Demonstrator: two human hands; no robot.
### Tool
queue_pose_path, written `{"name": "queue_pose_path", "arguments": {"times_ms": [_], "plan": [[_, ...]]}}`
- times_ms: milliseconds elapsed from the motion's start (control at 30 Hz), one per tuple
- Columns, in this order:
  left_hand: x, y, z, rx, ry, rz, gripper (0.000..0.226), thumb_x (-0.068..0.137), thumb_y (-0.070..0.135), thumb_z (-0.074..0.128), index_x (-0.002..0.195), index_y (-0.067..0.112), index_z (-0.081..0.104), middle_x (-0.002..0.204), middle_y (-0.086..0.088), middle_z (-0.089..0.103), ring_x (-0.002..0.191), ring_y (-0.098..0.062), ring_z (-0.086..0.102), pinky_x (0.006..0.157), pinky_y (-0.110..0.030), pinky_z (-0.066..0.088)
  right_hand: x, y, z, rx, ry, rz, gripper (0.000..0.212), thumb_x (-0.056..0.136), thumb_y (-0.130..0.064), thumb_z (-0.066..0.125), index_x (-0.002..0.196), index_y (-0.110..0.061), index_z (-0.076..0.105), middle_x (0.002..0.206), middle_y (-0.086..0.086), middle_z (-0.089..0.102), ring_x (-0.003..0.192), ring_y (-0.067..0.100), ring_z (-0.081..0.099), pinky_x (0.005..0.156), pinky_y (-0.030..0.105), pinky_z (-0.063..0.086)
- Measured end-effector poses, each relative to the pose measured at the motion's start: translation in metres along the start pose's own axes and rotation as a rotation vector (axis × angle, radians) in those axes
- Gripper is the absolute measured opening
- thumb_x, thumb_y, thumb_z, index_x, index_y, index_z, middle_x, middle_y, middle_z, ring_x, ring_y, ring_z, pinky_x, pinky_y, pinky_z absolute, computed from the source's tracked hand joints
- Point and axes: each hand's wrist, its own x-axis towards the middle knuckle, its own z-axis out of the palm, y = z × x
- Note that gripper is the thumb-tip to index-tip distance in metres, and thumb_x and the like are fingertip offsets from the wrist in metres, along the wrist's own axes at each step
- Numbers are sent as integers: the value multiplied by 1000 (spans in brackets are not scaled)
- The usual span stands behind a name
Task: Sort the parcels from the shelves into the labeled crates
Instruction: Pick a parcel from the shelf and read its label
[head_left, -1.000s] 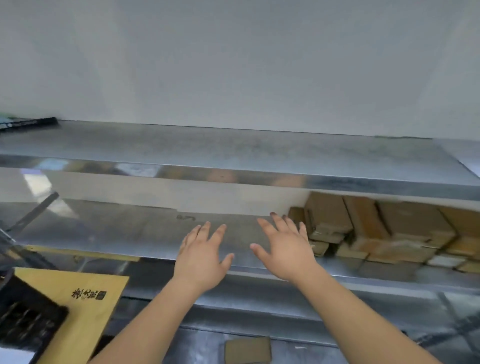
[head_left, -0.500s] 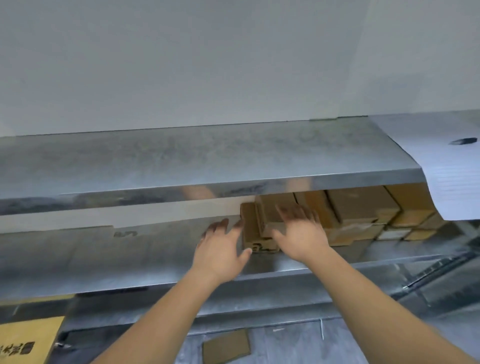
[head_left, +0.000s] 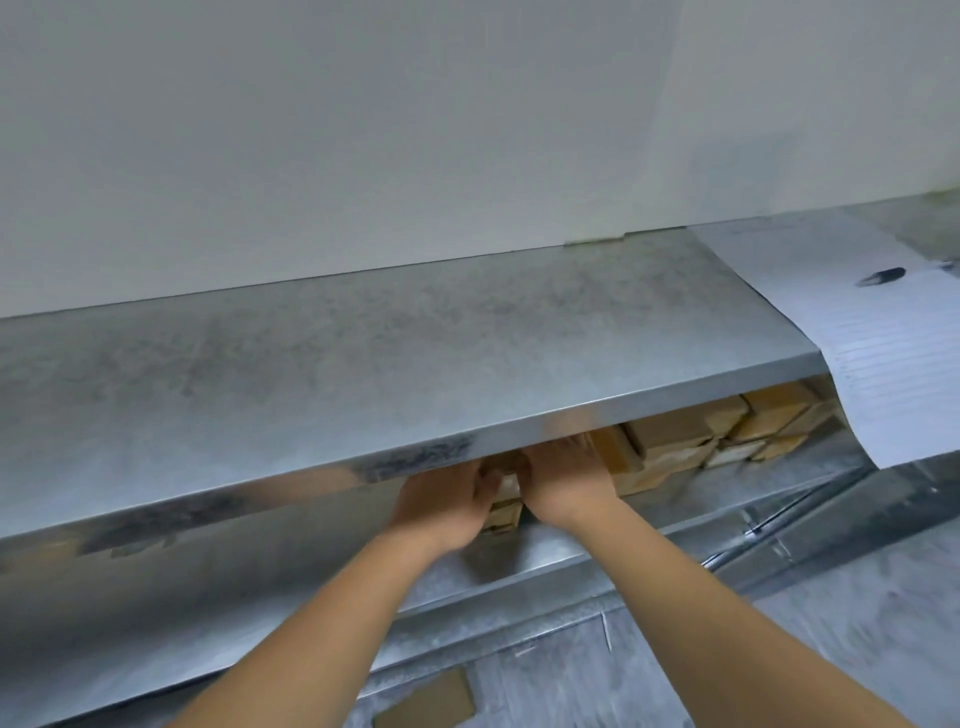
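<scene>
Several brown cardboard parcels (head_left: 670, 441) stand in a row on the middle metal shelf (head_left: 519, 566), partly hidden under the upper shelf (head_left: 363, 374). Both my hands reach in at the row's left end. My left hand (head_left: 447, 499) grips the left side of the end parcel (head_left: 506, 512), with its thumb on the front. My right hand (head_left: 566, 478) lies on top of the parcels beside it, fingers stretched out. The upper shelf's lip hides the fingertips of both hands. No crate is in view.
The upper shelf's front edge overhangs my hands closely. A white corrugated sheet (head_left: 883, 353) droops over the right end of the shelves. A flat cardboard piece (head_left: 426, 701) lies on the bottom level. A plain wall stands behind.
My view has swung right and dropped. Both hands moved forward under the upper shelf and came together around the leftmost parcel, where before they hovered spread open in front of it.
</scene>
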Motion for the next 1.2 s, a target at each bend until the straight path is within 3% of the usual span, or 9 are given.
{"name": "queue_pose_path", "arguments": {"times_ms": [100, 233, 367, 467, 533, 667, 867, 1033, 1200], "plan": [[10, -2, 4, -16, -32, -43, 47, 106, 53, 27, 129, 29, 60, 126, -3, 67, 109, -24, 64, 90, -36, 50, 3, -5, -8, 131, 6, 9, 16, 103, -30, 49, 89, -33, 56, 106, 3, 67, 105, 29, 62, 87, 35, 49], [10, -6, 3, -135, -2, -118, 36, 101, 54, 44, 127, 37, 62, 129, 5, 66, 111, -17, 63, 91, -31, 50, 12, -1, -6, 340, -43, 7, 10, 96, -33, 65, 96, -31, 55, 93, -5, 60, 89, 16, 61, 74, 25, 50], [0, -9, -9, -402, -11, -173, 25, 72, 53, 75, 92, 51, 59, 108, 18, 70, 95, 1, 65, 86, -30, 57, 19, 6, -12, 534, -182, 3, 49, 72, -47, 88, 110, -43, 56, 105, -13, 62, 94, 9, 62, 69, 18, 48], [-16, -6, -13, -399, 26, -217, 44, 59, 46, 87, 91, 52, 57, 92, 28, 62, 78, 16, 59, 63, -8, 48, 15, 12, -10, 481, -250, -88, 75, 57, -52, 93, 119, -51, 51, 130, -15, 59, 108, 7, 57, 70, 12, 43], [-27, 0, -9, -379, 36, -264, 81, 52, 50, 87, 123, 48, 49, 96, 26, 57, 80, 11, 57, 57, -6, 42, 8, 16, -4, 392, -269, -131, 116, 54, -59, 92, 151, -43, 29, 154, -8, 39, 128, 15, 49, 87, 16, 38], [-48, 14, 7, -327, 82, -277, 142, 48, 50, 92, 155, 45, -2, 104, 23, 55, 91, -4, 60, 68, -9, 47, -5, 22, 2, 351, -261, -234, 154, 48, -55, 96, 158, -45, -10, 163, -1, 18, 137, 25, 45, 95, 26, 43], [-96, 31, 29, -322, 291, -381, 82, 64, 45, 86, 123, 49, 30, 85, 11, 60, 73, -3, 60, 54, -13, 42, -38, 25, 6, 460, -184, -404, 105, 63, -40, 96, 146, -40, 32, 131, -10, 46, 123, 19, 52, 98, 32, 47], [-141, 42, 27, -285, 489, -339, 30, 92, 58, 56, 94, 36, 36, 56, 4, 51, 53, -8, 52, 51, -29, 39, -61, 9, 5, 531, -156, -523, 34, 87, -61, 66, 98, -44, 38, 110, -2, 52, 90, 13, 56, 71, 27, 43], [-178, 41, 19, -296, 619, -412, 26, 96, 55, 52, 96, 36, 35, 56, 3, 52, 50, -14, 51, 49, -37, 36, -74, -17, 5, 669, -131, -557, 33, 88, -70, 51, 90, -40, 36, 93, -5, 53, 80, 3, 50, 72, 34, 45]]}}
